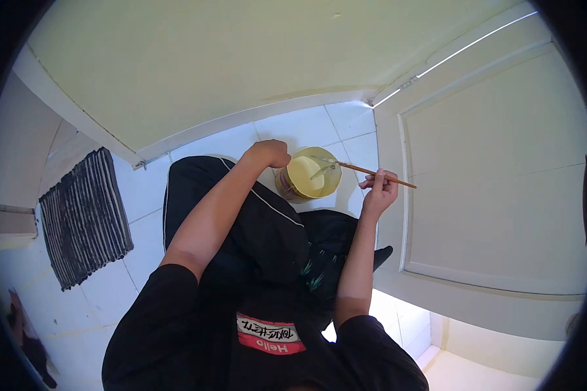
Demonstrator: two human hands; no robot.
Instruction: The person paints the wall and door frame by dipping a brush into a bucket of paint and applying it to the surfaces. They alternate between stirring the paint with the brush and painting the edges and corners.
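Observation:
A paint bucket (284, 185) with a label on its side stands on the floor in front of my folded legs, with pale yellow paint (304, 174) inside. My left hand (271, 154) is closed at the bucket's left rim; its fingertips are hidden from above. My right hand (380, 189) grips the long, thin wooden handle of a paintbrush (359, 169) between thumb and fingers. The brush's head end is over the bucket's opening, and the handle's far end sticks out past my right hand. A smeared, whitish piece in the bucket is hard to make out.
A pale yellow-green wall (241, 58) with a white baseboard (209, 133) rises ahead. To the right stands a panelled door (489, 176), close to my right hand. A striped dark rug (88, 218) lies at left on the white floor tiles (293, 122).

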